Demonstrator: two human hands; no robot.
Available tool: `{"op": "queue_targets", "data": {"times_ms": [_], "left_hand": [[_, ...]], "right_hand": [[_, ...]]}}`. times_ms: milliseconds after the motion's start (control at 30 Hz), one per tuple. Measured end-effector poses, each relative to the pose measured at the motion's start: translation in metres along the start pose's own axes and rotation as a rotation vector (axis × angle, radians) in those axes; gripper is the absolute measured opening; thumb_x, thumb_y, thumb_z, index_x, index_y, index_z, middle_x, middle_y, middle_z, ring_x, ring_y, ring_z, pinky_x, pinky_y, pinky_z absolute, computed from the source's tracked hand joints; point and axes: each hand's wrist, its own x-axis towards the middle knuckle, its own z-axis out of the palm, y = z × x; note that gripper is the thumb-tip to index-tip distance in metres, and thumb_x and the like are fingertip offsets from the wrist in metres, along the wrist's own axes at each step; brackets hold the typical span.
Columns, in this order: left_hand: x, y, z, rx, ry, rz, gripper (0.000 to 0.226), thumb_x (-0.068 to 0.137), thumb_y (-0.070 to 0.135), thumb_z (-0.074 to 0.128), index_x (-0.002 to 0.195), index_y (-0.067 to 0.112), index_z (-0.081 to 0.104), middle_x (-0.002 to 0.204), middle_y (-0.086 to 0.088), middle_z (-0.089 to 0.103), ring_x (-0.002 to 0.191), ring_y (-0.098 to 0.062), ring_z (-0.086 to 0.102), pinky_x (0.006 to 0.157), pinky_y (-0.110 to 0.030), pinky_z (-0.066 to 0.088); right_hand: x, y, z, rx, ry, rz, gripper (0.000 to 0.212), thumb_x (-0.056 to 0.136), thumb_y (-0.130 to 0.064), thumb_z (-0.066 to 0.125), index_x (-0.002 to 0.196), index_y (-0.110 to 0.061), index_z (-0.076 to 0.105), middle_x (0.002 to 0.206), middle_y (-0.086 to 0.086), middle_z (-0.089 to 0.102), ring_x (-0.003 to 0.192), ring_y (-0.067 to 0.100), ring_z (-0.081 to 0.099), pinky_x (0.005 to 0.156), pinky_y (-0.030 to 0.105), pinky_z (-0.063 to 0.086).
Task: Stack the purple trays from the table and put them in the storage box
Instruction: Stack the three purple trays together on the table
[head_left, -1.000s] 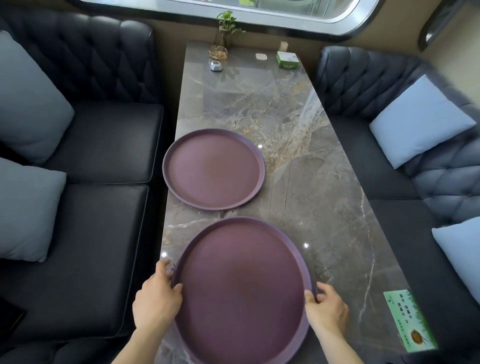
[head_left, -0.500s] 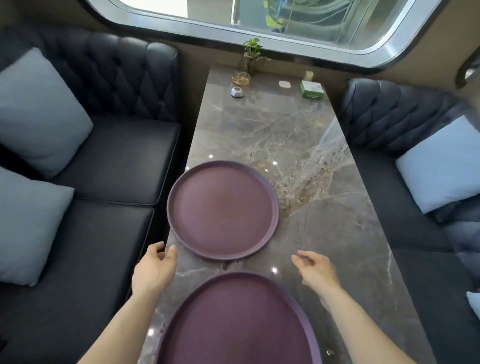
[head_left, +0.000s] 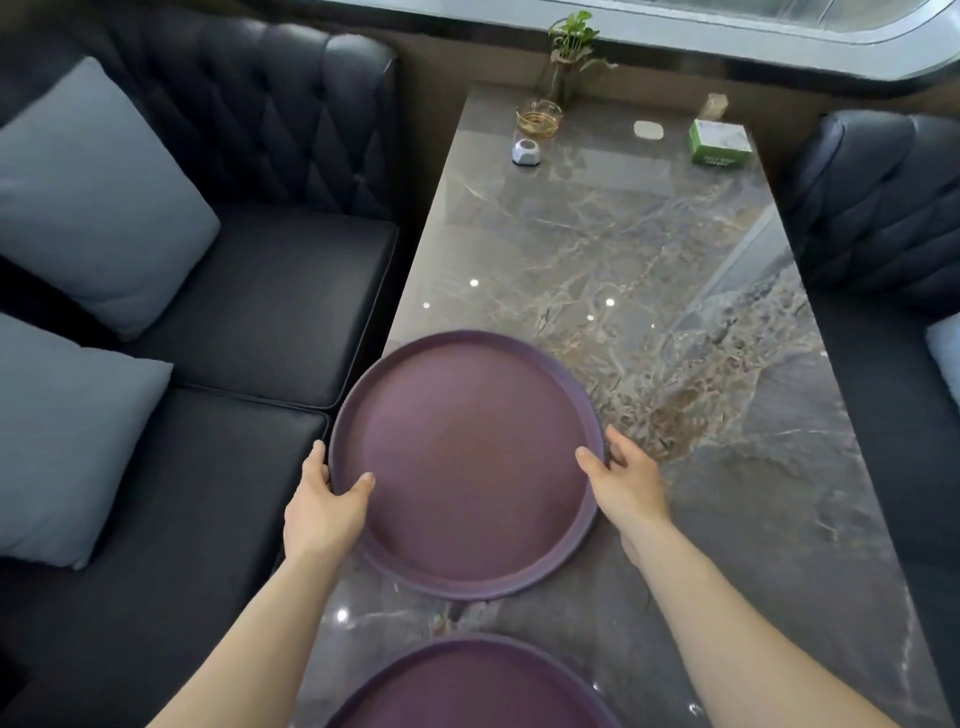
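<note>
Two round purple trays lie on the marble table (head_left: 649, 249). The far tray (head_left: 467, 462) sits near the table's left edge. My left hand (head_left: 324, 506) grips its left rim, thumb on the inside. On its right rim sits my right hand (head_left: 626, 480), fingers curled over the edge. The near tray (head_left: 467, 686) lies at the bottom of the view, partly cut off, with neither hand on it. No storage box is in view.
At the table's far end stand a small plant in a glass vase (head_left: 569, 57), a glass cup (head_left: 538, 118), a small white object (head_left: 525, 151) and a green box (head_left: 719, 143). Dark sofas with grey cushions (head_left: 98, 192) flank the table.
Both hands left the near tray, reached forward and closed on the far tray's rim. The view shifted forward, so the near tray dropped to the bottom edge.
</note>
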Motion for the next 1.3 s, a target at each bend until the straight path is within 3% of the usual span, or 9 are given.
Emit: {"op": "queue_targets", "data": {"times_ms": [167,300,500,633,800,967,1067,1300], "left_hand": [[0.0,-0.002,0.002,-0.009,0.107,-0.035,0.072,0.084,0.004,0.06,0.15,0.028,0.043,0.136,0.003,0.065,0.121,-0.02,0.062,0.098,-0.037,0.046],[-0.018,-0.001,-0.008,-0.109,0.165,-0.054,0.071,0.078,-0.002,0.061,0.141,0.029,0.055,0.12,0.008,0.072,0.098,-0.011,0.064,0.101,-0.035,0.047],[-0.056,-0.012,-0.034,-0.255,0.14,-0.057,0.07,0.075,-0.006,0.062,0.132,0.035,0.062,0.112,0.009,0.074,0.095,-0.011,0.067,0.106,-0.039,0.046],[-0.081,-0.031,-0.058,-0.276,0.092,-0.034,0.071,0.074,-0.006,0.061,0.132,0.035,0.062,0.108,0.01,0.073,0.099,-0.013,0.068,0.103,-0.037,0.047],[-0.115,-0.065,-0.09,-0.236,0.021,-0.009,0.069,0.072,-0.006,0.054,0.126,0.035,0.067,0.094,0.017,0.072,0.094,-0.012,0.068,0.094,-0.035,0.05],[-0.147,-0.103,-0.112,-0.174,-0.034,0.005,0.063,0.071,-0.004,0.051,0.113,0.037,0.073,0.089,0.016,0.073,0.081,-0.001,0.064,0.08,-0.03,0.047],[-0.16,-0.13,-0.121,-0.11,-0.071,0.044,0.059,0.073,-0.002,0.054,0.113,0.037,0.073,0.087,0.016,0.073,0.081,-0.001,0.064,0.075,-0.03,0.046],[-0.171,-0.186,-0.121,0.065,-0.092,0.189,0.046,0.077,0.013,0.076,0.119,0.031,0.072,0.086,0.014,0.073,0.085,-0.014,0.068,0.08,-0.035,0.051]], "right_hand": [[0.01,-0.007,0.002,0.157,-0.058,0.026,0.076,0.09,-0.025,0.071,0.155,-0.027,0.03,0.158,0.008,0.037,0.142,0.024,0.04,0.107,0.039,0.036],[0.001,-0.009,-0.009,0.209,-0.021,0.047,0.07,0.092,-0.018,0.069,0.153,-0.023,0.034,0.151,0.012,0.043,0.134,0.027,0.048,0.098,0.036,0.035],[-0.046,0.011,-0.028,0.231,0.152,0.065,0.057,0.091,-0.003,0.066,0.145,-0.013,0.047,0.137,0.012,0.057,0.109,0.02,0.054,0.096,0.033,0.039],[-0.092,0.035,-0.032,0.216,0.224,0.069,0.049,0.091,-0.002,0.066,0.138,-0.006,0.055,0.133,0.013,0.06,0.119,0.024,0.057,0.101,0.033,0.041],[-0.164,0.074,-0.039,0.119,0.303,0.045,0.031,0.089,0.001,0.067,0.12,0.0,0.067,0.101,0.013,0.067,0.093,0.02,0.059,0.089,0.03,0.044],[-0.224,0.126,-0.039,0.035,0.395,0.08,0.028,0.084,-0.005,0.073,0.113,-0.008,0.072,0.094,0.004,0.071,0.092,0.024,0.066,0.092,0.039,0.052],[-0.257,0.155,-0.036,0.002,0.463,0.1,0.025,0.084,-0.003,0.073,0.107,-0.009,0.073,0.081,-0.003,0.066,0.087,0.025,0.065,0.089,0.036,0.05],[-0.297,0.204,-0.028,-0.288,0.509,0.1,0.02,0.081,0.002,0.068,0.085,-0.017,0.071,0.088,0.007,0.065,0.083,0.03,0.061,0.078,0.036,0.05]]}}
